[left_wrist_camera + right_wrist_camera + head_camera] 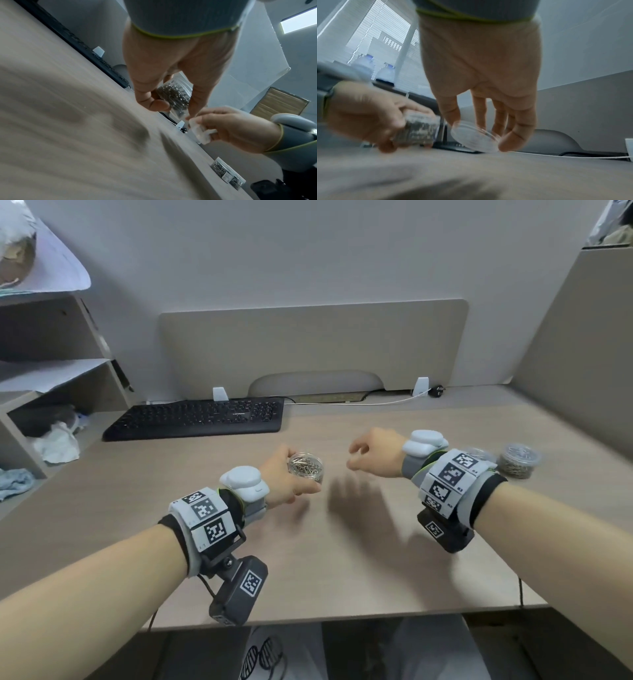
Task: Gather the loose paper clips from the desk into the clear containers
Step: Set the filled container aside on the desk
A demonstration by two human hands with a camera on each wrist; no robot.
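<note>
Here the left hand (286,474) grips a clear container (306,467) full of paper clips above the worktop (342,559). At its 3 o'clock, the right hand (373,455) pinches a clear round lid (473,136). Another filled container (519,460) stands far off at 3 o'clock.

The container (306,467) sits in my left hand (286,479), left of my right hand (375,455); a second container (519,460) stands far right on the table (342,559), the keyboard (198,417) behind.
</note>
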